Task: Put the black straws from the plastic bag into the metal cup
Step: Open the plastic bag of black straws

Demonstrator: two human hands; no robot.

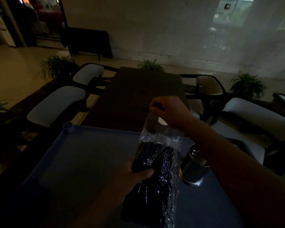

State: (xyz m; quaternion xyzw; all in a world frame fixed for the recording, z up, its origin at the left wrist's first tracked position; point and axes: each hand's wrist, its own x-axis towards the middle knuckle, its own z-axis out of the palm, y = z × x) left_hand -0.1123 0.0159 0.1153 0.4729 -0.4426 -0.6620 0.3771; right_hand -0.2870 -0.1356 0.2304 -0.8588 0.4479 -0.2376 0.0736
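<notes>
A clear plastic bag (161, 139) full of black straws (152, 155) stands tilted over the blue table (82, 162). My left hand (138, 174) grips the bag around its middle, over the bundle of straws. My right hand (169, 112) pinches the bag's top edge and holds it up above the straws. The metal cup (192, 167) stands upright on the table just right of the bag, partly behind my right forearm. The scene is dim, so the lower end of the bag is hard to make out.
A long dark wooden table (143, 96) stretches away beyond the blue one. White-cushioned chairs (56, 104) flank it on both sides, and potted plants (247, 86) stand on the floor around them.
</notes>
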